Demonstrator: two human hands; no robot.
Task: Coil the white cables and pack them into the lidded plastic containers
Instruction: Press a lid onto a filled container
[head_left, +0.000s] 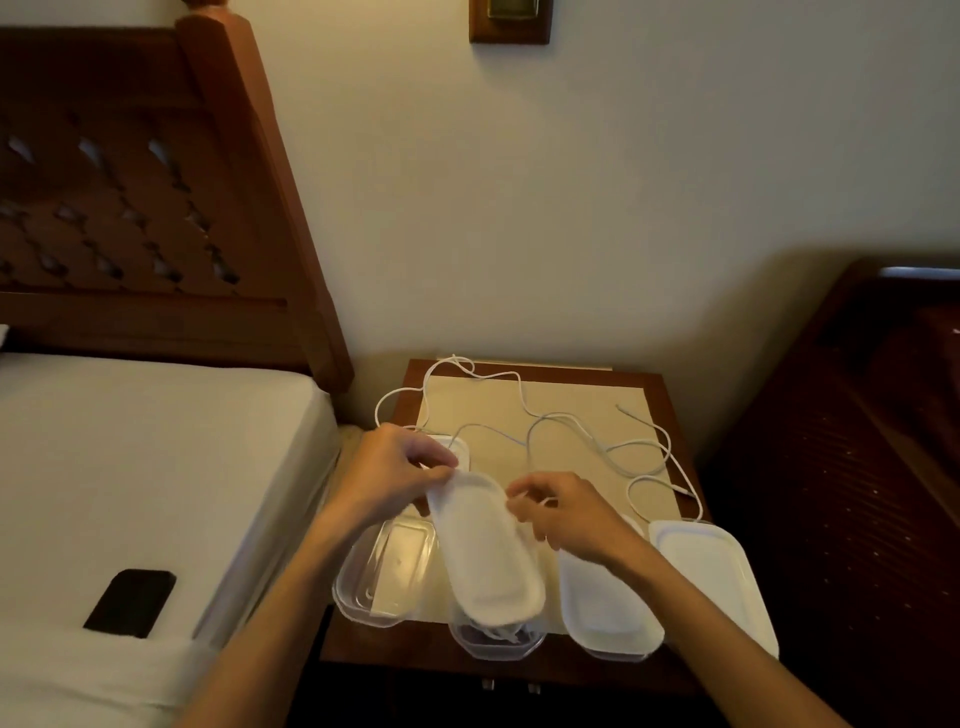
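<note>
1. Left hand (395, 475) pinches the far end of a white lid (485, 551), which hangs tilted over the middle container (496, 636). That container sits at 6 o'clock on the surface (660, 389), with coiled cable showing inside.
2. Right hand (566, 512) has its fingers curled at the lid's 2 o'clock edge. Whether it grips the lid or a cable end, cannot tell.
3. Risk: coil springs up and the lid traps a loop at the rim, so no seal.
4. Risk: lid goes down skewed and the container slides off the near edge.
5. Loose cables (597, 436) are sprawled at 12 to 2 o'clock and could snag the right wrist.
6. Open container (387, 569) at 8 o'clock is empty. Two lidded containers (610, 605) sit at 4 o'clock.
</note>
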